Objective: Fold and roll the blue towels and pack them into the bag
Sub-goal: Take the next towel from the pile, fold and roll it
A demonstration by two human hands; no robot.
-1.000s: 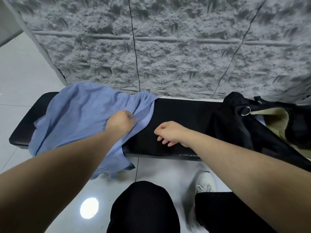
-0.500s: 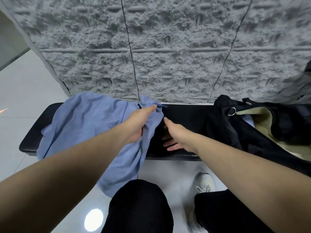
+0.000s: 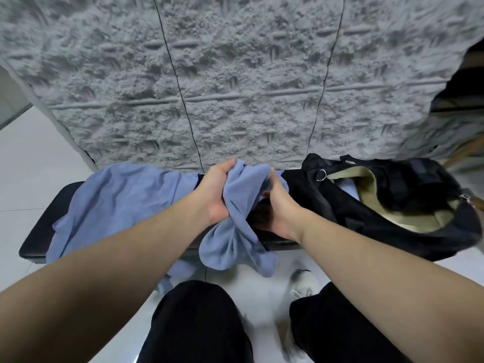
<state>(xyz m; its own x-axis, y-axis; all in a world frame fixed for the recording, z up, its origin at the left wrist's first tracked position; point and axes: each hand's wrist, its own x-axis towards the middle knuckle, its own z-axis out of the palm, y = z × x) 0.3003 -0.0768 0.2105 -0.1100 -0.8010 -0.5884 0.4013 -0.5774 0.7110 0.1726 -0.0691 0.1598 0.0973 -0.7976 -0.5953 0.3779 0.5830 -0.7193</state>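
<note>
A blue towel [image 3: 117,200] lies crumpled across the left half of a black bench [image 3: 39,239]. A bunched part of blue towel [image 3: 235,231] is lifted above the bench's middle and hangs down past its front edge. My left hand [image 3: 214,195] grips the bunch from the left, thumb on top. My right hand [image 3: 277,208] holds its right side, fingers tucked under the cloth. An open black bag [image 3: 392,226] with a tan lining lies on the bench's right end, and a bit of blue cloth [image 3: 348,188] shows inside its mouth.
A rough grey textured wall [image 3: 248,87] stands right behind the bench. White tiled floor [image 3: 26,166] lies to the left and in front. My black-trousered knees [image 3: 199,323] and a white shoe [image 3: 303,281] are below the bench's front edge.
My left hand has gathered the towel's right part and lifted it off the bench. My right hand left the bench top and took hold of the bunch's right side.
</note>
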